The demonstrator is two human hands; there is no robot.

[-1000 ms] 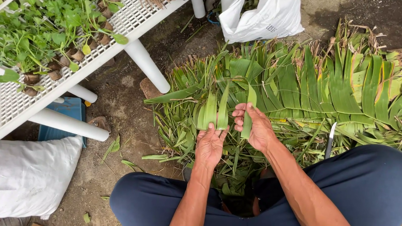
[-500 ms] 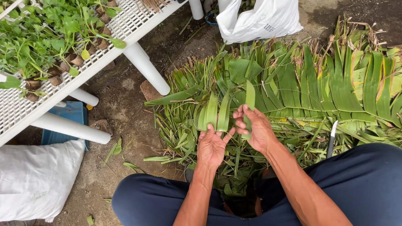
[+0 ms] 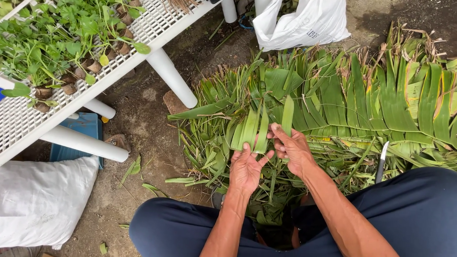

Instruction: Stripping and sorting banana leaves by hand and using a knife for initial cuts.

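My left hand [image 3: 246,168] grips a fan of green leaf strips [image 3: 250,130], and my right hand [image 3: 290,147] pinches one more leaf strip [image 3: 287,115] just beside them. Both sit over the leaf pile [image 3: 376,100] on the dirt ground [image 3: 150,124]. A knife [image 3: 381,161] stands in the pile by my right knee. Beyond are a white sack [image 3: 302,20] and a white mesh worktop [image 3: 58,104] with potted seedlings [image 3: 61,46].
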